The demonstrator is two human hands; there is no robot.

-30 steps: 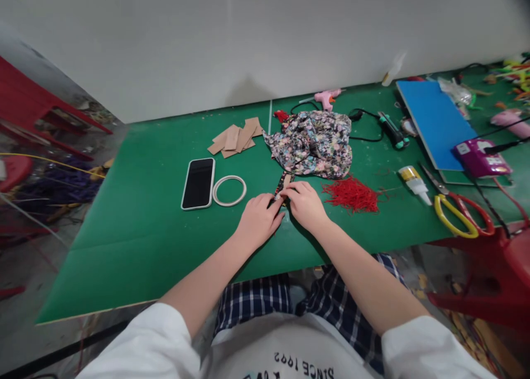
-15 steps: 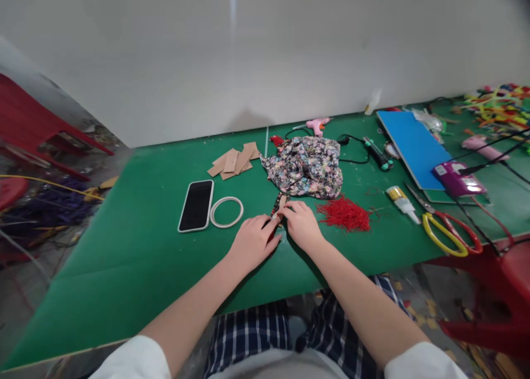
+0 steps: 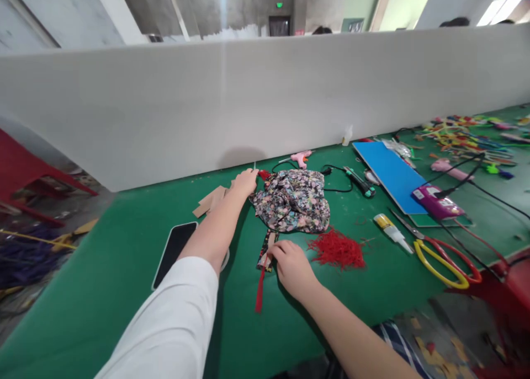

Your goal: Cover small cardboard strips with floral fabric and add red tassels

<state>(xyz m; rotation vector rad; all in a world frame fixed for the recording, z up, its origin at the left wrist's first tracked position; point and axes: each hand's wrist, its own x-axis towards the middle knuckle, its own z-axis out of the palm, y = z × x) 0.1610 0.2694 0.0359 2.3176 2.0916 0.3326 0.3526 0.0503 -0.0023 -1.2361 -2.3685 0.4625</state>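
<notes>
My left hand [image 3: 245,183] reaches to the back of the table, its fingers closed at a thin white stick [image 3: 255,165] whose upper end shows. Near the front, the fingers of my right hand [image 3: 290,263] press together on a small cardboard strip [image 3: 271,240]. Beneath it lies a dark floral fabric strip [image 3: 263,252]. From its lower end a red tassel [image 3: 259,296] hangs toward me on the table. A bunched floral cloth [image 3: 293,199] lies just beyond. Right of my right hand is a heap of red threads [image 3: 338,249].
Cardboard pieces [image 3: 209,199] and a phone [image 3: 171,252] lie left, partly behind my left arm, which mostly hides a white ring [image 3: 225,260]. To the right are a glue bottle [image 3: 391,231], scissors [image 3: 439,263], a blue board [image 3: 391,175] and a purple box [image 3: 436,202]. A pink glue gun [image 3: 301,158] lies behind.
My left hand has left the fabric strip and reached forward to the white stick. The red tassel now shows below the strip. My right hand stays at the strip. The view has tilted up.
</notes>
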